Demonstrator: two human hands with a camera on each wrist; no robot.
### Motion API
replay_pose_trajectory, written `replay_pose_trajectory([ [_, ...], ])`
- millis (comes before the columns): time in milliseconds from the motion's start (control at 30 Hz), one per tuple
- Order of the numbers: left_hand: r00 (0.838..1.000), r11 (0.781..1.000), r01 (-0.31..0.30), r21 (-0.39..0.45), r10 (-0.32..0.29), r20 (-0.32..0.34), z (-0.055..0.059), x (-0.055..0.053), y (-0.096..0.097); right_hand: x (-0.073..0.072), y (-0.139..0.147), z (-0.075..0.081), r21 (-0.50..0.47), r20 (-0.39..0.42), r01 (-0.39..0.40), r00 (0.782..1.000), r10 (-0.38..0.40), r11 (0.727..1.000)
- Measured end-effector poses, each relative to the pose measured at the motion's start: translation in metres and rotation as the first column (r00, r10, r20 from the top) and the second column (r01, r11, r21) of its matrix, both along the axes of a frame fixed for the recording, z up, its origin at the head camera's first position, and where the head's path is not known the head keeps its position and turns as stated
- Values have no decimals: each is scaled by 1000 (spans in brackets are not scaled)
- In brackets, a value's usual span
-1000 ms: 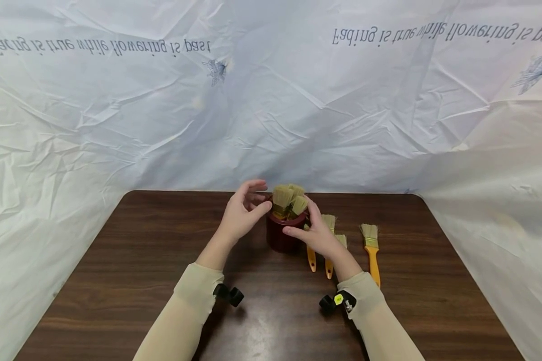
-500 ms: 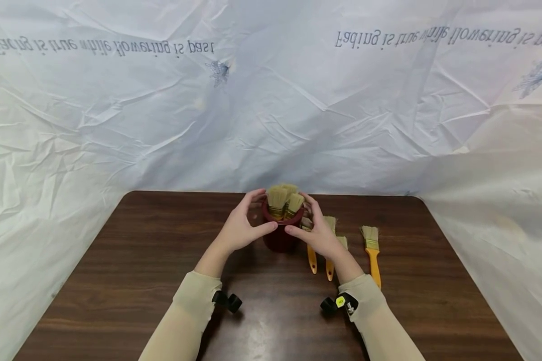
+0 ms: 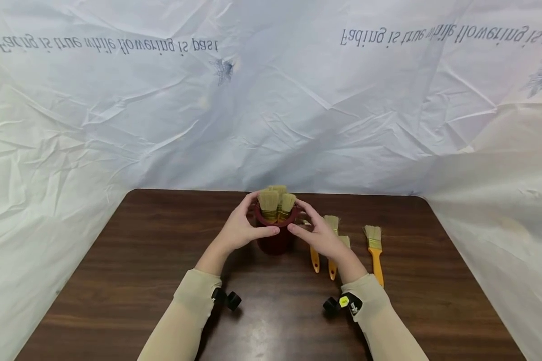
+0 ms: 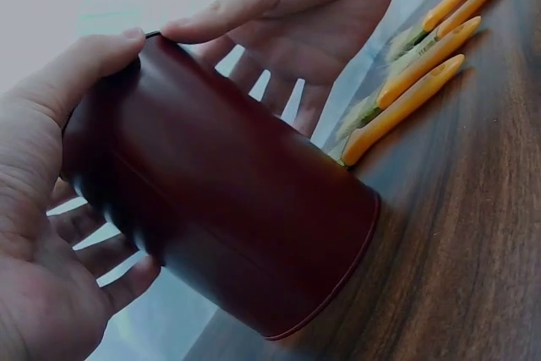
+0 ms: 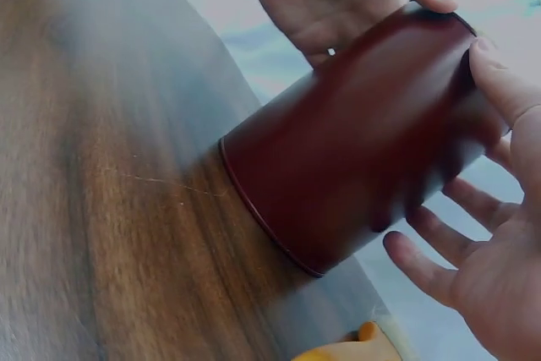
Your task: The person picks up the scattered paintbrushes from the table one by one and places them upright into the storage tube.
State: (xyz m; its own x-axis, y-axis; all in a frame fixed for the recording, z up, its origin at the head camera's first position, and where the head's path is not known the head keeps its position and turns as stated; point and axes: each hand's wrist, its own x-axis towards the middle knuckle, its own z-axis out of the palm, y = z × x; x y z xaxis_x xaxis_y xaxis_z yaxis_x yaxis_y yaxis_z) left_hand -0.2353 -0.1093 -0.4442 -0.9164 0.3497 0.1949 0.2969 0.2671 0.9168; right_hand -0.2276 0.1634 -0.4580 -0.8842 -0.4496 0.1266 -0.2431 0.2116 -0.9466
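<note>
A dark red cylindrical brush holder [image 3: 274, 244] stands near the table's far edge, with several paintbrushes [image 3: 268, 201] in it, bristles up. My left hand [image 3: 238, 228] grips its left side, thumb at the front rim. From the right, my right hand [image 3: 319, 235] holds the same holder, its thumb close to the other one. In the left wrist view the holder [image 4: 228, 183] fills the middle, fingers curving behind it. The right wrist view shows the holder [image 5: 347, 137] between both hands, its base at the tabletop. The brush handles inside are mostly hidden.
Right of the holder lie several loose paintbrushes with orange handles [image 3: 332, 269], partly behind my right hand. Another paintbrush [image 3: 375, 253] lies farther right. The brown wooden table [image 3: 140, 281] ends at a white printed sheet [image 3: 271, 100] behind it.
My left hand has come from beside the brushes onto the holder, its thumb now at the front rim. The holder has shifted left with both hands; the loose brushes stay put.
</note>
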Motion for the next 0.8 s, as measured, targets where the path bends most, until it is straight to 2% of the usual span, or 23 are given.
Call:
replay_pose_trajectory([
  [167,1000,1000,-4,-15,4,0,-1,0,1,2,9,9,72,0,-2,1000,2,997],
  [233,1000,1000,-12,-25,12,4,-1,1,2,3,16,13,98,-23,18,1000,-16,995],
  [367,1000,999,-21,-29,21,16,-1,1,3,4,37,22,159,-110,103,990,-86,982],
  [433,1000,999,-20,-29,20,21,-1,1,4,4,52,25,212,-158,160,979,-128,964],
  [533,999,999,-21,-27,21,26,-1,1,4,7,76,31,293,-228,244,957,-180,925],
  [633,999,999,-34,-36,36,31,-1,2,3,16,101,33,384,-293,322,931,-217,865],
  [800,998,997,-53,-60,56,36,0,3,3,38,134,23,491,-347,413,900,-262,767],
])
